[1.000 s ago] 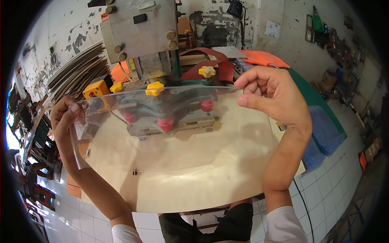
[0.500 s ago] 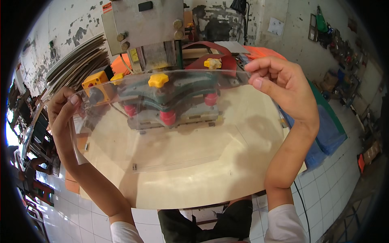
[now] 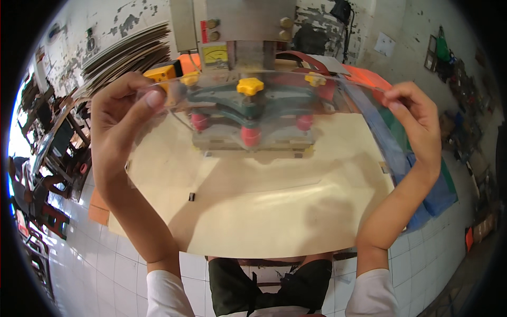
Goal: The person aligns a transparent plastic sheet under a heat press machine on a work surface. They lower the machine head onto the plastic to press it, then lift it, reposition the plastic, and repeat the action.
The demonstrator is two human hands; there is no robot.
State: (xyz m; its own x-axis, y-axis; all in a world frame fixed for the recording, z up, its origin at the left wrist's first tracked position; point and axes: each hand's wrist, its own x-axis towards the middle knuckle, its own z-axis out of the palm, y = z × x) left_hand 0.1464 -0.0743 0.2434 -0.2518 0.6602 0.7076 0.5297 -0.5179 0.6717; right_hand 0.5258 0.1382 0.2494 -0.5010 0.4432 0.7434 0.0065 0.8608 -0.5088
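Observation:
A clear plastic sheet [image 3: 211,164] is stretched between my two raised hands, over the pale board on the table. My left hand [image 3: 124,113] pinches its upper left corner between thumb and fingers. At the opposite upper corner my right hand [image 3: 414,113] has the edge pinched too. Through the sheet I see a machine with a dark green clamp frame [image 3: 222,95], yellow star knobs [image 3: 250,85] and red cylindrical feet [image 3: 251,137]. The sheet's lower edge is hard to make out against the pale board [image 3: 264,227].
A stack of thin boards [image 3: 127,55] leans at the back left, near a yellow control box [image 3: 161,75]. Blue plastic sheeting [image 3: 422,203] hangs at the table's right side. Orange material [image 3: 367,76] lies behind it. A small dark block [image 3: 191,197] shows on the board.
Both hands have shifted right in the picture with the sheet, my left one also slightly upward. The view has moved too, so the machine appears further right.

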